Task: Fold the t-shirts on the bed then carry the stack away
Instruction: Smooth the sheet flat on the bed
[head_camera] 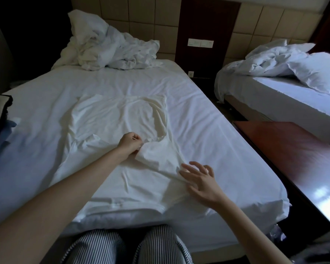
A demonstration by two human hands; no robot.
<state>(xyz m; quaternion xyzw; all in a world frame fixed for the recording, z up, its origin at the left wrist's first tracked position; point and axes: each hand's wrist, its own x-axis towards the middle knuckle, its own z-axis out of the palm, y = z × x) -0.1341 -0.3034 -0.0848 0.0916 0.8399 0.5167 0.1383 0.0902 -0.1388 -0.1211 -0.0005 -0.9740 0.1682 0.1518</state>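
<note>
A white t-shirt (pixel 111 126) lies spread on the white bed (pixel 217 134), its hem toward the near edge and one side partly folded inward. My left hand (pixel 130 142) pinches a fold of the shirt's fabric near the bed's middle. My right hand (pixel 198 178) hovers with spread fingers over the shirt's right edge, fingertips touching or just above the cloth.
A crumpled white duvet (pixel 111 48) is heaped at the head of the bed. Dark and blue clothes (pixel 2 119) lie at the left edge. A reddish wooden table (pixel 293 159) stands close on the right, with a second bed (pixel 286 96) beyond it.
</note>
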